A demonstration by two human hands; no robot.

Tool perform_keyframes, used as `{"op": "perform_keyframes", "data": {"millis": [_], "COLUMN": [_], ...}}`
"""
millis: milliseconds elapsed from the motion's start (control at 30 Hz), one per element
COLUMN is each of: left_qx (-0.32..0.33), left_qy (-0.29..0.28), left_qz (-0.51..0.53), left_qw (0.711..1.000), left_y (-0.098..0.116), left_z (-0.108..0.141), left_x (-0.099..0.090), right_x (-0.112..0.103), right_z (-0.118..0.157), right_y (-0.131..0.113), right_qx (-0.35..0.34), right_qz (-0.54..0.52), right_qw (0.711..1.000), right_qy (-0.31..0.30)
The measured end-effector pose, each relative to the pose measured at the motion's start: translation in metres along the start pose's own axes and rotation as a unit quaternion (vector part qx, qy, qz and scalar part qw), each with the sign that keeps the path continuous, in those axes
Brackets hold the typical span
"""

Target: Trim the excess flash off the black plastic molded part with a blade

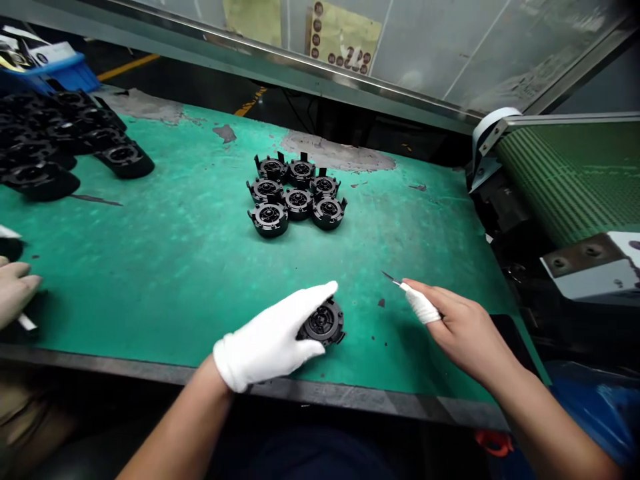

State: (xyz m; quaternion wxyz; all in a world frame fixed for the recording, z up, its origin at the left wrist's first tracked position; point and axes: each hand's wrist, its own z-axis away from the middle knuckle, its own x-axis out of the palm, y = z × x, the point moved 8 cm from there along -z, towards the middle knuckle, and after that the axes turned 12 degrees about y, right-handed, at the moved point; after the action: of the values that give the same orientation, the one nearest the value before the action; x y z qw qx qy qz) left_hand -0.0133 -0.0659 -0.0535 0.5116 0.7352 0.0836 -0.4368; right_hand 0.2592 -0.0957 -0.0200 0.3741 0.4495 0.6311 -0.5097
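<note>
My left hand (275,333), in a white glove, is wrapped round a round black plastic housing (324,321) close to the table's front edge. The housing's ribbed inner face is turned up, and the glove covers its left side. To the right, my bare right hand (455,320), with white tape round the thumb, grips a scalpel (393,278) whose thin blade points left, apart from the housing. The scalpel's handle is mostly hidden in the fingers. Several similar black housings (299,201) stand grouped on the green table (200,267) farther back.
At the left, a co-worker's hand (15,290) rests by a dark part. Many black parts (124,157) stand at the back left, before a blue bin (75,72). A green conveyor belt (585,167) runs along the right. A metal-edged panel (425,53) crosses the back.
</note>
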Motion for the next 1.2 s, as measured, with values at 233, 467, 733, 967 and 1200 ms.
{"op": "perform_keyframes", "data": {"millis": [233,467,733,967,1200], "left_qx": [-0.096,-0.120,-0.115,-0.087,-0.121], "left_qy": [0.143,0.176,0.204,0.096,0.189], "left_qz": [0.040,0.041,0.005,0.036,0.046], "left_qw": [0.984,0.976,0.972,0.991,0.973], "left_y": [-0.047,-0.028,-0.028,-0.020,-0.045], "left_z": [0.017,0.032,0.029,0.021,0.041], "left_x": [-0.081,-0.022,-0.016,-0.024,-0.089], "right_x": [0.024,0.046,0.047,0.025,0.060], "right_z": [0.021,0.019,-0.016,-0.024,0.019], "right_y": [-0.023,-0.097,-0.085,0.005,-0.009], "right_qx": [-0.029,-0.146,-0.147,-0.043,-0.053], "right_qz": [-0.082,-0.081,0.119,0.109,-0.044], "right_qw": [0.994,0.977,0.976,0.993,0.994], "right_qy": [-0.060,-0.133,-0.111,-0.024,-0.085]}}
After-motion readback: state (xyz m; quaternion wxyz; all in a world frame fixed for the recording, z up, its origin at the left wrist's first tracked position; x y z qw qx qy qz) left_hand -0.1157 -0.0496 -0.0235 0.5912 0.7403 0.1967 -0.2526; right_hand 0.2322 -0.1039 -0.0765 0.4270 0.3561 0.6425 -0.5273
